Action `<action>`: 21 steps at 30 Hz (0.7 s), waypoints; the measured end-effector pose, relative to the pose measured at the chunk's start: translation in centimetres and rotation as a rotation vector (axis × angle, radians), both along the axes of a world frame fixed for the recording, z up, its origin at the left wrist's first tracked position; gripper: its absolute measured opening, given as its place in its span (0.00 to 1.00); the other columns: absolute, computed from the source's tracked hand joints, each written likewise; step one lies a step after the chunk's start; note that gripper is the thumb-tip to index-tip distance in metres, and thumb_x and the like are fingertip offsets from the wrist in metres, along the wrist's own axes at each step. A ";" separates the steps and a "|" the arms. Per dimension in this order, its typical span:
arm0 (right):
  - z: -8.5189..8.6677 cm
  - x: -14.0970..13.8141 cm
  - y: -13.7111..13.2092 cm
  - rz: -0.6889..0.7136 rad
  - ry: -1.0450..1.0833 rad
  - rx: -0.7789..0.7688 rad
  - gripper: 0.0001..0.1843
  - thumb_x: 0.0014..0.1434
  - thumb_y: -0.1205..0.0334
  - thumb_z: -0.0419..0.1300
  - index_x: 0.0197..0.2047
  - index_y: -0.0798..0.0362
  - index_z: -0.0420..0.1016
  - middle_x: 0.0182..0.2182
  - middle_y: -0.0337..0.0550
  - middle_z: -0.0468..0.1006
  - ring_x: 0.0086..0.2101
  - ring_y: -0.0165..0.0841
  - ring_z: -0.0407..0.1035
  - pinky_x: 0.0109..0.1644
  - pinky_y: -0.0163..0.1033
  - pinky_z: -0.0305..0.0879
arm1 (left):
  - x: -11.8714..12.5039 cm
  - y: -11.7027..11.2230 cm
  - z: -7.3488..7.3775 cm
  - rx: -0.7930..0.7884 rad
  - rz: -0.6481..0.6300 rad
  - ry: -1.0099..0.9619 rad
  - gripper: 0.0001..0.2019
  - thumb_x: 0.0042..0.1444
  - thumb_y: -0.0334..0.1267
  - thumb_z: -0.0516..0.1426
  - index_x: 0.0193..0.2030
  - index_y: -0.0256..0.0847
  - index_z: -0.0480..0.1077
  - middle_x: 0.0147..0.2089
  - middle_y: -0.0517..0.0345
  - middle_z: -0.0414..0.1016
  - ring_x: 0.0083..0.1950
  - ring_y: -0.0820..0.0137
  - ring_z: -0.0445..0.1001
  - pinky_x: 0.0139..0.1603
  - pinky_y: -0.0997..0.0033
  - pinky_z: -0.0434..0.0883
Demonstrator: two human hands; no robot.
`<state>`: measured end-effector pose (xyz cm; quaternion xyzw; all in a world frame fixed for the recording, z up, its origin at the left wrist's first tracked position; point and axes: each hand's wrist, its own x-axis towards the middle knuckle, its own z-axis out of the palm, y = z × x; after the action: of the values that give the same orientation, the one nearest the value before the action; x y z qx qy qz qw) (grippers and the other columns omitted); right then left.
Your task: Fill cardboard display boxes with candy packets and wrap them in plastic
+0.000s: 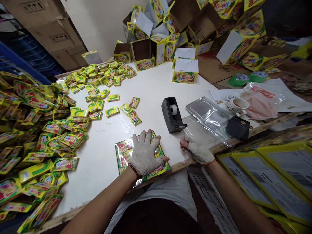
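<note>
My left hand, in a white knit glove, lies flat with fingers spread on a wrapped block of yellow-green packets at the table's front edge. My right hand, also gloved with bare fingertips, rests on the table edge just right of the block, fingers curled together in a pinch; what they hold is too small to make out. A black tape dispenser stands just beyond, between the two hands.
Loose yellow-green packets are heaped at the left and scattered across the white table. Open cartons stand at the back. Clear plastic film, a cup and a small black box lie at the right.
</note>
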<state>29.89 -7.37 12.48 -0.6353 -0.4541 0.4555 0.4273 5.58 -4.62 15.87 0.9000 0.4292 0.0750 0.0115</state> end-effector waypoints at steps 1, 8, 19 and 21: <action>1.3 0.0 0.1 0.134 0.026 0.004 0.26 0.45 0.37 0.64 0.23 0.51 0.64 0.19 0.36 0.67 0.22 0.28 0.62 0.27 0.35 0.60 | 0.0 0.0 0.0 -0.002 0.004 -0.001 0.43 0.54 0.73 0.51 0.68 0.47 0.63 0.73 0.36 0.55 0.70 0.38 0.56 0.65 0.25 0.50; 5.6 -2.1 5.2 0.887 -0.079 -0.141 0.18 0.51 0.48 0.64 0.24 0.54 0.67 0.18 0.34 0.67 0.21 0.27 0.60 0.26 0.34 0.54 | -0.2 0.1 -0.1 -0.011 0.000 -0.027 0.47 0.49 0.73 0.56 0.68 0.44 0.63 0.73 0.35 0.56 0.70 0.35 0.55 0.66 0.24 0.49; 0.3 -2.7 7.4 0.842 -0.012 -0.278 0.19 0.42 0.51 0.71 0.21 0.54 0.68 0.15 0.30 0.66 0.19 0.23 0.58 0.23 0.31 0.53 | -0.2 0.2 -0.8 0.020 0.012 -0.063 0.25 0.62 0.44 0.56 0.65 0.48 0.65 0.72 0.42 0.59 0.70 0.41 0.59 0.66 0.29 0.55; -1.0 -3.2 6.6 0.782 0.083 -0.304 0.22 0.41 0.46 0.71 0.24 0.54 0.68 0.16 0.32 0.68 0.19 0.25 0.61 0.23 0.31 0.58 | -0.2 0.3 -0.9 0.021 0.008 -0.064 0.26 0.60 0.44 0.57 0.66 0.48 0.65 0.72 0.41 0.59 0.70 0.40 0.59 0.66 0.28 0.54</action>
<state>26.65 -0.81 11.46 -0.4519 -0.5710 0.6706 0.1417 5.38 -4.34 14.98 0.8956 0.4312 0.1083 0.0155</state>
